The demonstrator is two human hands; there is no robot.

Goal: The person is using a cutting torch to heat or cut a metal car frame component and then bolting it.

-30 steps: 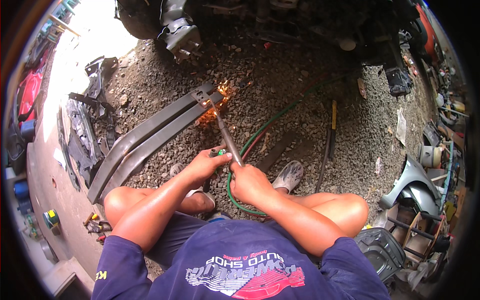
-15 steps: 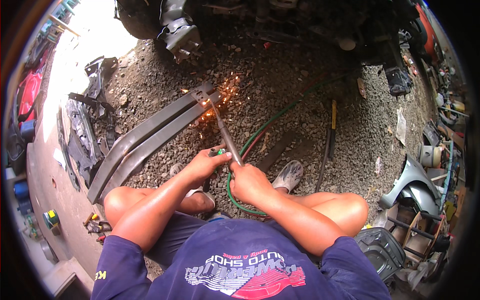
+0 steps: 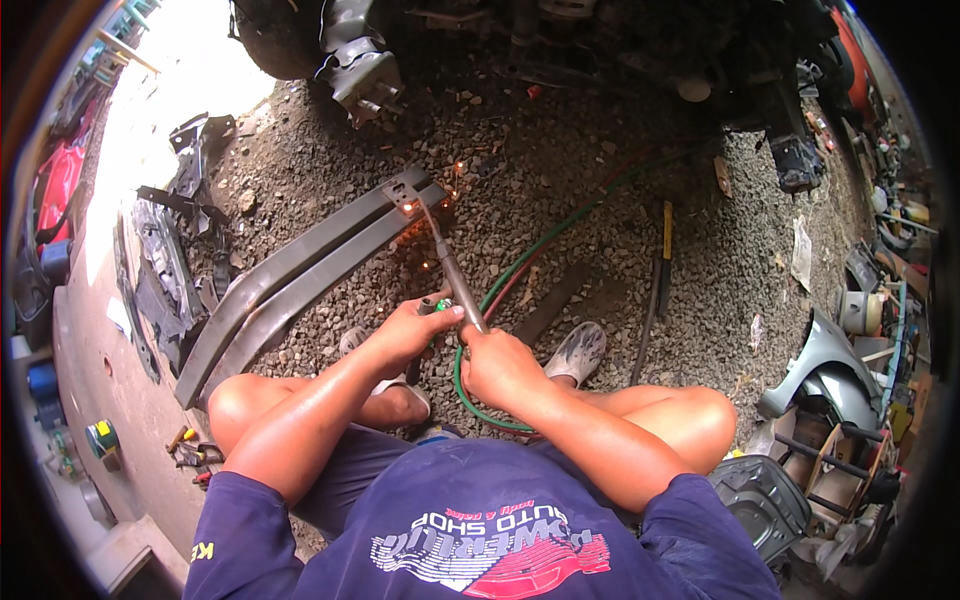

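A gas torch (image 3: 460,287) slants from my hands toward a long grey metal beam (image 3: 280,265) made of two parallel bars on the gravel. Its thin tip meets the joining plate (image 3: 405,190) at the beam's far end, where small spots glow orange. My right hand (image 3: 502,368) is closed round the torch's near end. Fingers curled, my left hand (image 3: 408,330) grips it beside a green knob (image 3: 443,304), thumb against the barrel; those fingers are partly hidden. A green hose (image 3: 520,262) and a red hose (image 3: 510,288) run along the gravel near my hands.
The dark underside of a vehicle (image 3: 600,60) spans the far side. A yellow-and-black handled tool (image 3: 667,245) lies on the right of the gravel. Torn body parts (image 3: 165,265) lie left, pliers (image 3: 190,450) lower left, and a silver fender (image 3: 825,365) at the right.
The shower of orange sparks round the torch tip has shrunk to a few glowing specks. Both hands, the torch and the beam stay almost where they were.
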